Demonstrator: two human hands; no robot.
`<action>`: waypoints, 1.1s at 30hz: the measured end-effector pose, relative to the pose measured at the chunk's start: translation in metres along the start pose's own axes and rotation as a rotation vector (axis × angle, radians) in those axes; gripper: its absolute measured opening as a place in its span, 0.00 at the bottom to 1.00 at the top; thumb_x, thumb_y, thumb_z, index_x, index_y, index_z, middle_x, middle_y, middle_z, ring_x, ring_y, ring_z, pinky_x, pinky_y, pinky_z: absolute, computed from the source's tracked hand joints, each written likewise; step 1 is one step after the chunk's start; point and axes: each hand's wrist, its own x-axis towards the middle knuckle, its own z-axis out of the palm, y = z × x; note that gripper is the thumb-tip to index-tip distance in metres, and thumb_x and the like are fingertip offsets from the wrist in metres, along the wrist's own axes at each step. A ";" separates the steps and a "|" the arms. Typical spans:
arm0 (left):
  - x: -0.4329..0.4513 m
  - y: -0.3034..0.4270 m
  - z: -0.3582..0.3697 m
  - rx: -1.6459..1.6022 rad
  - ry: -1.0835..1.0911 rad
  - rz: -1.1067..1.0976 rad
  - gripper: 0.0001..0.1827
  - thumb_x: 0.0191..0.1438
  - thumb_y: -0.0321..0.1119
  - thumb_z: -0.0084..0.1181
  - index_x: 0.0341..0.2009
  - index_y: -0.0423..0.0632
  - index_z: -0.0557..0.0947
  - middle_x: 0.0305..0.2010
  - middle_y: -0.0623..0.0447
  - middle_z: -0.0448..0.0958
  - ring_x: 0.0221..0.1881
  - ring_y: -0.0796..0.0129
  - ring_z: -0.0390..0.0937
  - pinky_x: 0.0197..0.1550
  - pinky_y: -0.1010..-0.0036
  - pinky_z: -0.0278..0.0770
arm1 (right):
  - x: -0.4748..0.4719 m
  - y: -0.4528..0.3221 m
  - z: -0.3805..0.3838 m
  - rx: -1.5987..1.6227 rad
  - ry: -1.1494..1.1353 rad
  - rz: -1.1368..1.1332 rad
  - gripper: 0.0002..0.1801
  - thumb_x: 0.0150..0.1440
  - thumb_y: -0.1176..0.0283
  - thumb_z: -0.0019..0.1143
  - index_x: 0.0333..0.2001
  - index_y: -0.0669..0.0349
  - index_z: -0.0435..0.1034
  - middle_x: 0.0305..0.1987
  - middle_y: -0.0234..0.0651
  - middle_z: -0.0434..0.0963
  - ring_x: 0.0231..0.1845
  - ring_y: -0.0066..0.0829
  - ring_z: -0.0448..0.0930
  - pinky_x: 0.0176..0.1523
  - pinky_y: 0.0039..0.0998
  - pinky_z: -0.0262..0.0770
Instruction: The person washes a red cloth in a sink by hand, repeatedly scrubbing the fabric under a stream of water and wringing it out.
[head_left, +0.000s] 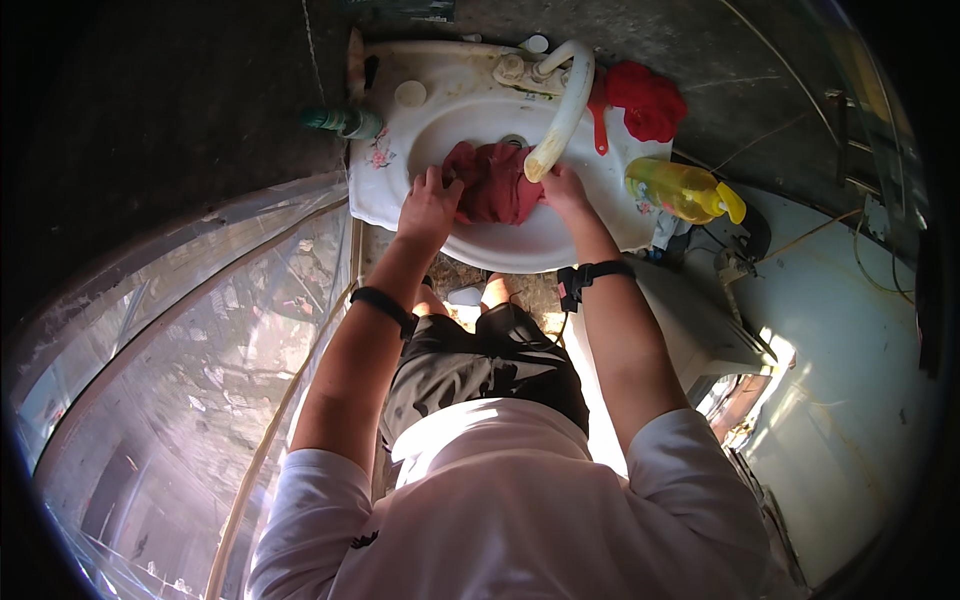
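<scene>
A dark red cloth (495, 187) lies bunched in the bowl of a white ceramic washbasin (540, 251). My left hand (430, 204) grips the cloth's left side, its fingertips partly lost in the folds. At the opposite side, my right hand (564, 189) pinches the cloth's edge. Just above the right fingers ends a pale hose (570, 112), which curves down from the tap at the back of the basin. Part of the drain (514, 140) shows behind the cloth.
On the right rim are a yellow pump bottle (675, 187), a red-handled tool (599, 127) and a bright red cloth (646, 101). A green bottle (345, 121) and a round white lid (410, 94) sit at the left. Transparent plastic sheeting (255, 330) hangs on the left.
</scene>
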 end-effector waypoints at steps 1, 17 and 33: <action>0.000 -0.004 0.007 -0.003 0.002 0.002 0.16 0.58 0.29 0.55 0.52 0.49 0.79 0.52 0.40 0.71 0.52 0.40 0.74 0.56 0.51 0.79 | -0.002 -0.007 -0.014 -0.014 0.114 -0.034 0.24 0.58 0.56 0.57 0.50 0.64 0.75 0.46 0.53 0.84 0.52 0.56 0.83 0.58 0.46 0.76; -0.018 -0.020 -0.028 0.208 -0.020 0.421 0.23 0.54 0.34 0.55 0.56 0.50 0.80 0.62 0.51 0.75 0.66 0.55 0.72 0.71 0.58 0.68 | -0.067 -0.077 0.056 -0.398 0.064 -0.225 0.24 0.66 0.59 0.55 0.56 0.67 0.69 0.54 0.56 0.81 0.55 0.60 0.81 0.59 0.53 0.78; -0.014 0.031 0.011 0.011 -0.147 0.466 0.46 0.56 0.65 0.60 0.65 0.39 0.73 0.68 0.38 0.72 0.68 0.48 0.71 0.69 0.59 0.70 | 0.013 -0.024 -0.015 -0.089 -0.019 -0.333 0.23 0.58 0.64 0.66 0.51 0.68 0.70 0.49 0.48 0.83 0.49 0.47 0.84 0.55 0.40 0.79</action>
